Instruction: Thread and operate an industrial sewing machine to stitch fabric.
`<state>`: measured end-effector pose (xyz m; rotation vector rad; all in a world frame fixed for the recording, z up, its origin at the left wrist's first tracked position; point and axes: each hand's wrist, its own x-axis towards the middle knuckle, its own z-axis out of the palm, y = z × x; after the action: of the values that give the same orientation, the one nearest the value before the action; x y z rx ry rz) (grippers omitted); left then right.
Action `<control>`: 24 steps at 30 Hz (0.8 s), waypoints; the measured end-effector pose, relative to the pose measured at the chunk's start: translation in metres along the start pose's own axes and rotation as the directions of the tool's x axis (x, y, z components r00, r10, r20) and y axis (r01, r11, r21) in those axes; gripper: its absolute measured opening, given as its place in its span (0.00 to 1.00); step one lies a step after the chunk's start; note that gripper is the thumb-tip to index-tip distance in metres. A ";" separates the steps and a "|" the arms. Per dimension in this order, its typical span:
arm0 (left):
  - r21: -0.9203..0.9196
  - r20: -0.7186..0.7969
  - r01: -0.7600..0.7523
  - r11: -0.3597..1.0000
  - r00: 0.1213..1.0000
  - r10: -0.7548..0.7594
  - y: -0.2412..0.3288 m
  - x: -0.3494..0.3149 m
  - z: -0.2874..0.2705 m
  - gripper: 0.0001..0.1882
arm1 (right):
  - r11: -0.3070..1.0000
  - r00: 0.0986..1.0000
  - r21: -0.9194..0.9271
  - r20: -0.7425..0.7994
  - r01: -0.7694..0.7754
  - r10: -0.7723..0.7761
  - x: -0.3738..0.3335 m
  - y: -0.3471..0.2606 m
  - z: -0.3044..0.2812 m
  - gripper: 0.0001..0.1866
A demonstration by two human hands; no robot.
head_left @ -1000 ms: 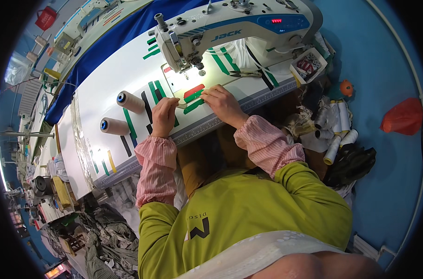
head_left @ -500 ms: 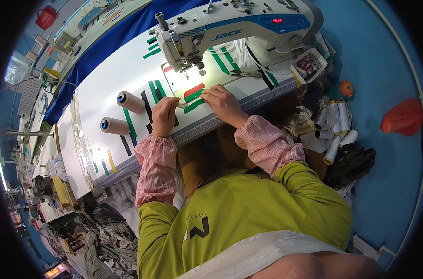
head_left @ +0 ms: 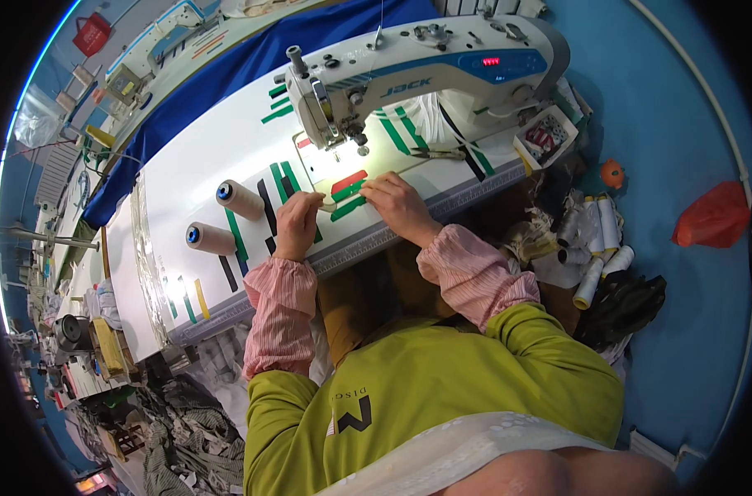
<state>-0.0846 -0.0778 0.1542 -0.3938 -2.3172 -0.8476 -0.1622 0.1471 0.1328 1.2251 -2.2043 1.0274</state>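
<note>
On the white sewing table, a red fabric strip [head_left: 349, 181] and two green strips [head_left: 349, 208] lie between my hands, just in front of the sewing machine's needle area [head_left: 337, 155]. My left hand [head_left: 298, 225] is closed, its thumb and fingertips pinching a small pale strip [head_left: 330, 203] at the left end of the green ones. The fingers of my right hand [head_left: 401, 208] are bent and pressed together at the right end of the upper green strip, seemingly gripping it. The fingertips partly hide both held ends.
Two thread cones [head_left: 239, 200] lie left of my left hand among green and black strips. Right of the needle are thread snips [head_left: 439, 154] and a white box of bobbins [head_left: 546, 137]. A ruler [head_left: 368, 245] runs along the front edge. The machine arm [head_left: 425, 76] overhangs the table.
The whole view has shifted slightly, with the table appearing a little lower. Both hands keep almost the same place beside the strips. The pale strip at my left fingers has tilted slightly.
</note>
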 end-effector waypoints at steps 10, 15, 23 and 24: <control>-0.020 0.014 0.014 1.000 1.000 -0.014 0.001 -0.001 -0.001 0.07 | 1.000 1.000 -0.009 0.024 -0.003 0.003 -0.001 0.000 0.000 0.11; -0.019 0.013 -0.001 1.000 1.000 0.001 0.001 0.001 -0.001 0.07 | 1.000 0.999 -0.007 0.032 -0.008 0.008 -0.001 0.000 -0.001 0.11; -0.020 0.015 0.004 1.000 1.000 -0.004 -0.002 -0.001 0.000 0.07 | 1.000 0.999 -0.003 0.040 -0.011 0.011 -0.002 0.000 0.001 0.11; -0.022 0.017 0.005 1.000 1.000 -0.005 -0.002 -0.002 -0.001 0.07 | 1.000 0.999 -0.004 0.045 -0.011 0.011 -0.001 0.000 0.000 0.11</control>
<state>-0.0840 -0.0794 0.1528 -0.4064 -2.3270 -0.8761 -0.1612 0.1474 0.1317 1.2477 -2.2482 1.0093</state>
